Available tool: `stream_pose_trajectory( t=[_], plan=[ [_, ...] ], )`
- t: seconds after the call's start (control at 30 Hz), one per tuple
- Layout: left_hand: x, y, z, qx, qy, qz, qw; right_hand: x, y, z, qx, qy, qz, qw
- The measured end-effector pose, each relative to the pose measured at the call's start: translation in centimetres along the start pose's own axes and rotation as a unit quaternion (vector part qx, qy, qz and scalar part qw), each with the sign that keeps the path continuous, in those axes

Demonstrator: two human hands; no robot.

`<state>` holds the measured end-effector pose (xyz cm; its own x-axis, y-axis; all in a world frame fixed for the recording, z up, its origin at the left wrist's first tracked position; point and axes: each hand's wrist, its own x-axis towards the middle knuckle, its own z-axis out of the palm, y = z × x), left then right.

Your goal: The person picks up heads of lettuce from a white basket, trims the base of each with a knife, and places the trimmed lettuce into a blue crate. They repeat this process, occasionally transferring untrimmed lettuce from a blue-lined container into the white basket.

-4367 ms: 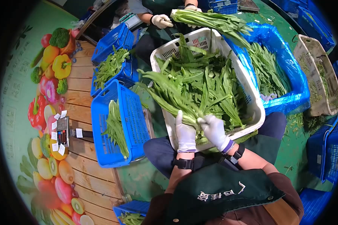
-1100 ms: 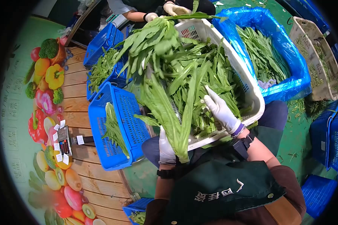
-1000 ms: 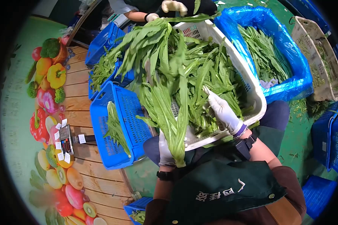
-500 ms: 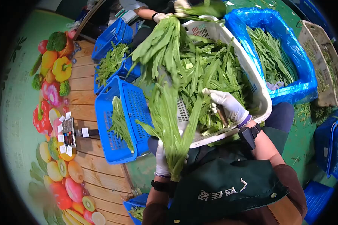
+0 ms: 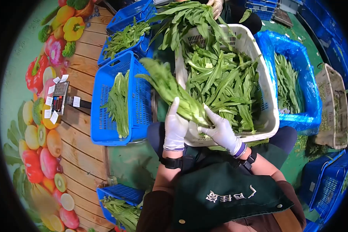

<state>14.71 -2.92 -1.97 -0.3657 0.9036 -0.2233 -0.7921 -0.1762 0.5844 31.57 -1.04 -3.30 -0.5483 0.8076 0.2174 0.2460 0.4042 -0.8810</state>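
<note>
Both my hands wear white gloves and meet on one bunch of long leafy greens [image 5: 181, 105], tilted with its leaves up and left. My left hand [image 5: 175, 129] is closed around its underside. At the pale stem ends, my right hand [image 5: 223, 133] grips with thumb and fingers; whether a knife is still in that palm is hidden. Behind my hands stands a white perforated basket [image 5: 273, 96], with loose greens [image 5: 224, 83] piled inside. Left of the held bunch, a blue crate [image 5: 98, 129] contains more greens [image 5: 120, 102] lying lengthwise.
Across the basket, a co-worker's gloved hand [image 5: 216, 7] is at another leafy bunch [image 5: 193, 23]. A crate lined with blue plastic [image 5: 311, 73] stands right, beside a beige crate [image 5: 332, 131] with scraps. Wooden planks [image 5: 81, 154] lie left, bearing a labelled device [image 5: 58, 98].
The bunch swung from upright to tilted, and my right hand came across to its stem ends. The brown-handled tool there no longer shows. More greens lie in the blue crate. The view shifted.
</note>
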Motion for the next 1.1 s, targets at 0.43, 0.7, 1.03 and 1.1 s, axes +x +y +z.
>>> stream_pose_trajectory(
  t=[0.43, 0.7, 1.03, 1.1],
  plan=[
    [1.1, -3.9, -0.6, -0.119, -0.043, -0.081, 0.989, 1.2, 0.5, -3.2, 0.537, -0.075, 0.302, 0.784],
    [2.2, -5.1, 3.5, -0.162, -0.043, -0.035, 0.985, 1.2, 4.1, -0.1, 0.076, 0.072, 0.146, 0.984],
    [2.2, -6.7, 3.5, -0.089, -0.043, -0.009, 0.995, 3.9, 8.9, 1.2, 0.038, 0.128, 0.179, 0.975],
    [3.0, -7.2, 2.4, -0.039, -0.034, -0.01, 0.999, 4.8, 10.6, 0.8, 0.034, 0.054, 0.233, 0.97]
  ],
)
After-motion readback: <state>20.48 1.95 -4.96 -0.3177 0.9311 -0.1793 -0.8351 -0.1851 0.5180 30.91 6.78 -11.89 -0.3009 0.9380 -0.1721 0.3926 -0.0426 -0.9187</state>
